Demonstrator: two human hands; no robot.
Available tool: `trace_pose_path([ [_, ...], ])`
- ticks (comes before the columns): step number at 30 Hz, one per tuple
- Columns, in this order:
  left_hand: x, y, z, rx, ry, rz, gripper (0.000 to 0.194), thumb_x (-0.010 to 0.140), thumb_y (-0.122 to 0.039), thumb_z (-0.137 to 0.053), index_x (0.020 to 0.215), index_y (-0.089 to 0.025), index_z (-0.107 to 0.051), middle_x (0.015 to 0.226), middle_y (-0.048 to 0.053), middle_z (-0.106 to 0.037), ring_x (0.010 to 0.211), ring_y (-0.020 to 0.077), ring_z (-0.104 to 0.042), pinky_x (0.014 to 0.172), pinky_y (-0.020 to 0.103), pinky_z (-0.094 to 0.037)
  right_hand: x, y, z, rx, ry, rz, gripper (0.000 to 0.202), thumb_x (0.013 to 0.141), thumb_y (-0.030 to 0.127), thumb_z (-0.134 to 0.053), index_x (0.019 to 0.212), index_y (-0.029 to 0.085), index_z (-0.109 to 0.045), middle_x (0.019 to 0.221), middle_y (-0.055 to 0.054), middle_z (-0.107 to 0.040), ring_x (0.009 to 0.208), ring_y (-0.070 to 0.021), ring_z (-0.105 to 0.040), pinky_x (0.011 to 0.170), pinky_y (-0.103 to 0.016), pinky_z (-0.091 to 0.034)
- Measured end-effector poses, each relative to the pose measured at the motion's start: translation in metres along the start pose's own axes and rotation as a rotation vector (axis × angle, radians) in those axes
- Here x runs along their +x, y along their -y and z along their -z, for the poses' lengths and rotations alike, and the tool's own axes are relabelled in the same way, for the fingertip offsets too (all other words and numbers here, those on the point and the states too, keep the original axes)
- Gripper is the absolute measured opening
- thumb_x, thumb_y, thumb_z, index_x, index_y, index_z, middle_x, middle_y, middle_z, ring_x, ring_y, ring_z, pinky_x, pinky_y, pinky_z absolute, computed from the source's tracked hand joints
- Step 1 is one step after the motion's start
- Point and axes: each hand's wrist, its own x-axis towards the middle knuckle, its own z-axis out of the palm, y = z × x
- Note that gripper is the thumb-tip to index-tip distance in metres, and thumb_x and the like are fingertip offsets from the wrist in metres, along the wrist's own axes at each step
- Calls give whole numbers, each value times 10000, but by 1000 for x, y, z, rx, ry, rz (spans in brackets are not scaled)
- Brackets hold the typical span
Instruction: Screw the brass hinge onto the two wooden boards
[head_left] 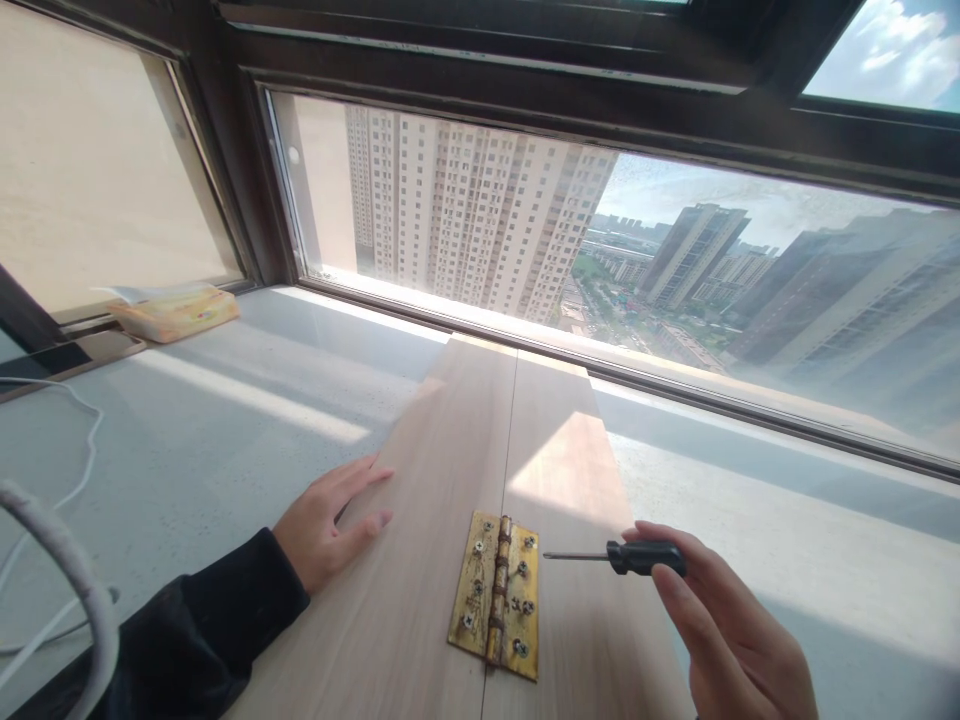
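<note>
A worn brass hinge (495, 598) lies across the seam between two pale wooden boards (420, 560). Several cross-head screws sit in both of its leaves, some with their heads standing proud. My right hand (739, 625) grips a screwdriver (646, 557) by its black handle. Its thin shaft points left, and the tip is close to the hinge's right leaf, over the right board. On the outer edge of the left board rests my left hand (334, 520), thumb and fingers apart, holding nothing.
The boards lie on a light speckled sill (225, 430), their far ends at the window frame (675, 400). A tissue pack (176, 312) sits at the back left. White cables (82, 480) and a thick pale curved tube (75, 575) are at the left edge.
</note>
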Motion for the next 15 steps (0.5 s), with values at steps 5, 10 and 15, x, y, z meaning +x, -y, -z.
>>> trace_pose_path([
  [5, 0, 0, 1, 16, 0, 0, 502, 824, -514, -457, 1149, -183, -649, 1299, 102, -598, 1200, 282, -562, 1028, 442, -459, 15, 5, -30, 122, -118, 35, 286, 896, 223, -549, 1173, 215, -620, 976, -60, -691, 857, -192, -675, 746, -336, -581],
  [10, 0, 2, 0, 13, 11, 11, 502, 823, -511, -463, 1166, -192, -643, 1322, 105, -579, 1216, 279, -550, 1035, 440, -449, 10, -4, -50, 172, -120, 172, 416, 885, 98, -523, 1282, 220, -550, 1002, -65, -649, 850, -173, -655, 743, -356, -567],
  [15, 0, 1, 1, 2, 23, 22, 506, 824, -509, -463, 1172, -185, -639, 1327, 114, -574, 1220, 275, -544, 1040, 444, -439, 6, -6, -49, 151, -67, 246, 465, 858, 45, -533, 1292, 209, -540, 1017, -79, -646, 887, -188, -643, 732, -369, -567],
])
